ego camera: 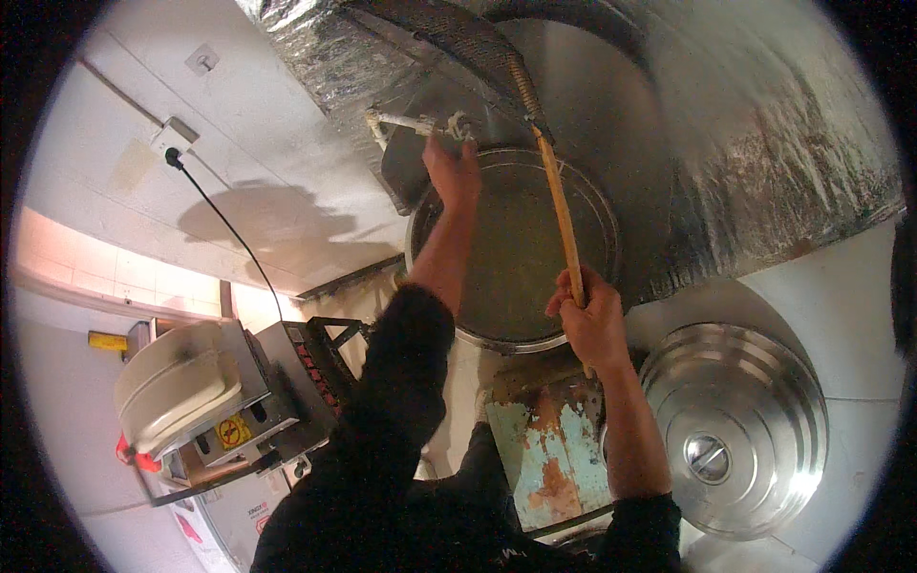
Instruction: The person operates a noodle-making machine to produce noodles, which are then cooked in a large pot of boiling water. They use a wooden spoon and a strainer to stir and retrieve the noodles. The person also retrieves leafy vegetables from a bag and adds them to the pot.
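Note:
My right hand [593, 315] is closed around the wooden handle [561, 208] of a long wire-mesh skimmer. Its dark mesh head [448, 36] is raised beyond the pot, near the foil-covered wall. Across the far left rim, my left hand [455, 175] reaches to a tap [458, 127] on a pale pipe [401, 122], its fingers around the tap's lower part. Below both hands stands a large round metal pot [512, 349], with murky, greenish-brown contents inside. The skimmer's handle slants over the pot's right side.
A big stainless-steel lid [752, 430] leans at the right. Peeling green boards [534, 458] lie before the pot. Left are a cream plastic tub [179, 387] on metal equipment and a black cord [229, 225] plugged into a wall socket [174, 136]. Crinkled foil [774, 165] covers the wall.

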`<state>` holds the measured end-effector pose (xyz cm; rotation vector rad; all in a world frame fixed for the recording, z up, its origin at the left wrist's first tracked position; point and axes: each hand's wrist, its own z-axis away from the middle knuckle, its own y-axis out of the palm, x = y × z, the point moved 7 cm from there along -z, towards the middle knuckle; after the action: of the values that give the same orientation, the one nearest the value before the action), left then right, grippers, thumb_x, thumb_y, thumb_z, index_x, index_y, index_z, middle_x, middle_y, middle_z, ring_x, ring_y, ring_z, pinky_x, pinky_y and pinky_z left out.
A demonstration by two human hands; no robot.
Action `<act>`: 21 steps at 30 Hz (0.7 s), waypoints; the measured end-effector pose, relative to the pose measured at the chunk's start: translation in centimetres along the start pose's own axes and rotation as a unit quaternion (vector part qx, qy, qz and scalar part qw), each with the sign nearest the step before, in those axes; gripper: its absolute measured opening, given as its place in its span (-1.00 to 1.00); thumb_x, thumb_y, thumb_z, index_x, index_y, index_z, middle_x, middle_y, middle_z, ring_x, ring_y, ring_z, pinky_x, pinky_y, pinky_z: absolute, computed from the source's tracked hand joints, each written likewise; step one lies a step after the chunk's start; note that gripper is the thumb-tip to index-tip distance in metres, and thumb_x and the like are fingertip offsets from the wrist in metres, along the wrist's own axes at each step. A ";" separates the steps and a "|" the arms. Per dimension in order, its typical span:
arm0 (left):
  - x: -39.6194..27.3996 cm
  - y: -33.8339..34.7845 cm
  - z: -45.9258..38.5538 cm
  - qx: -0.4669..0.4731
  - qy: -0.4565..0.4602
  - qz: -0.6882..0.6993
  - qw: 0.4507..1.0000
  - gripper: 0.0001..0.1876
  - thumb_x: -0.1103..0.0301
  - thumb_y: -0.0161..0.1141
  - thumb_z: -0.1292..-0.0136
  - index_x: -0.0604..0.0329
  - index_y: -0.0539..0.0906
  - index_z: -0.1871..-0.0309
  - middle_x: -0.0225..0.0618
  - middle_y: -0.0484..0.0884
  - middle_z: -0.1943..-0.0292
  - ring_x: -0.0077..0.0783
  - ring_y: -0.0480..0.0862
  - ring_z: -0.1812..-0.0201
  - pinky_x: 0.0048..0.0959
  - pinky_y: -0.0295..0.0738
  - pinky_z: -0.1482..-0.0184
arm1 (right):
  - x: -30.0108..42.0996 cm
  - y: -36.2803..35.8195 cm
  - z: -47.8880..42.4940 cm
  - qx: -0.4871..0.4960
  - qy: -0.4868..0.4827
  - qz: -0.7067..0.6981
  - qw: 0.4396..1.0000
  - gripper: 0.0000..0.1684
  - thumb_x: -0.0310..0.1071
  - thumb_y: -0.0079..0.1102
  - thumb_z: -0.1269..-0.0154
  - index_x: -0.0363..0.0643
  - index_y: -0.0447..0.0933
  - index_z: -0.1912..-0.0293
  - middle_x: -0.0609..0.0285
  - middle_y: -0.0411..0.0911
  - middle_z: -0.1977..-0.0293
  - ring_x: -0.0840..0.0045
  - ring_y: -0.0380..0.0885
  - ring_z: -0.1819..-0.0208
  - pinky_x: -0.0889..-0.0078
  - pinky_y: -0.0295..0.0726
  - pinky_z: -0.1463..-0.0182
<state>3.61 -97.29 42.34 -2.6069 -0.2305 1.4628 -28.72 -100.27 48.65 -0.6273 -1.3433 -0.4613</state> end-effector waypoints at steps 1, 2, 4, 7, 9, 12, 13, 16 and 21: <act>0.4 2.1 -1.8 -0.002 0.009 0.008 1.000 -0.64 0.32 0.34 -0.16 0.29 0.60 0.01 0.01 0.60 0.12 0.03 0.60 0.07 -0.10 0.46 -0.01 | 0.0 -0.5 0.2 -0.011 0.003 0.013 1.000 -0.74 -0.61 -0.11 -0.17 -0.25 0.45 0.13 0.25 0.53 0.47 0.65 0.51 0.46 0.51 0.51 0.35; 2.4 3.0 -3.6 0.003 -0.014 -0.002 1.000 -0.62 0.32 0.35 -0.15 0.29 0.60 -0.01 0.00 0.62 0.13 0.03 0.62 0.08 -0.11 0.48 0.00 | 0.4 -0.2 0.3 -0.010 0.002 0.020 1.000 -0.74 -0.61 -0.11 -0.17 -0.25 0.45 0.14 0.26 0.52 0.47 0.63 0.52 0.45 0.50 0.53 0.31; 5.0 2.8 -5.3 0.008 -0.086 0.006 0.996 -0.61 0.35 0.37 -0.13 0.28 0.61 -0.02 -0.03 0.66 0.17 0.02 0.66 0.12 -0.12 0.52 0.05 | 0.6 0.8 0.5 0.013 0.013 -0.004 1.000 -0.74 -0.63 -0.11 -0.17 -0.27 0.44 0.14 0.28 0.49 0.48 0.61 0.54 0.41 0.47 0.55 0.25; 1.2 3.5 -3.2 0.009 -0.129 -0.067 0.989 -0.71 0.34 0.34 -0.16 0.26 0.66 0.08 -0.09 0.73 0.29 -0.04 0.72 0.26 -0.16 0.58 0.23 | -0.8 -0.8 0.8 -0.010 0.029 0.014 0.999 -0.78 -0.59 -0.02 -0.20 -0.31 0.46 0.13 0.22 0.54 0.46 0.57 0.58 0.38 0.46 0.57 0.23; 0.6 3.6 -2.8 0.023 -0.108 -0.068 0.992 -0.76 0.34 0.31 -0.18 0.24 0.66 0.12 -0.09 0.72 0.30 -0.06 0.72 0.25 -0.17 0.58 0.23 | -1.2 -1.2 0.6 -0.012 0.023 0.032 0.999 -0.78 -0.57 0.03 -0.21 -0.32 0.47 0.12 0.18 0.59 0.45 0.55 0.60 0.37 0.45 0.58 0.24; 2.0 4.5 -3.3 0.050 -0.087 -0.060 0.993 -0.82 0.37 0.28 -0.20 0.23 0.64 0.17 -0.09 0.68 0.27 -0.03 0.69 0.21 -0.16 0.56 0.18 | -1.2 -1.2 0.4 -0.008 0.012 0.043 0.999 -0.76 -0.56 0.03 -0.19 -0.32 0.48 0.11 0.17 0.60 0.46 0.54 0.60 0.38 0.45 0.57 0.25; 3.3 4.9 -3.7 0.061 -0.083 -0.049 0.993 -0.83 0.38 0.27 -0.20 0.22 0.62 0.19 -0.09 0.67 0.26 -0.02 0.67 0.19 -0.15 0.55 0.15 | -1.1 -0.9 0.3 -0.007 0.010 0.033 0.999 -0.76 -0.55 0.03 -0.19 -0.32 0.48 0.11 0.17 0.61 0.46 0.54 0.60 0.39 0.45 0.56 0.26; 5.8 6.9 -2.1 0.097 -0.045 -0.026 0.994 -0.88 0.41 0.24 -0.20 0.21 0.59 0.23 -0.09 0.61 0.21 0.03 0.62 0.13 -0.13 0.52 0.08 | -0.7 -0.7 -0.2 0.000 0.021 0.021 1.000 -0.75 -0.60 -0.05 -0.15 -0.31 0.45 0.14 0.22 0.53 0.46 0.57 0.58 0.38 0.45 0.57 0.22; 2.9 7.4 2.5 0.126 -0.032 -0.083 0.988 -0.85 0.39 0.26 -0.19 0.21 0.57 0.22 -0.07 0.57 0.15 0.09 0.57 0.06 -0.08 0.51 0.02 | -1.5 -1.9 -0.8 -0.005 0.034 0.049 0.998 -0.76 -0.62 -0.08 -0.14 -0.31 0.44 0.16 0.23 0.51 0.44 0.59 0.57 0.36 0.46 0.58 0.19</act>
<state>3.46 -103.78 37.16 -2.2880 -0.2457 1.4182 -29.61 -102.24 47.37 -0.6770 -1.2413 -0.4054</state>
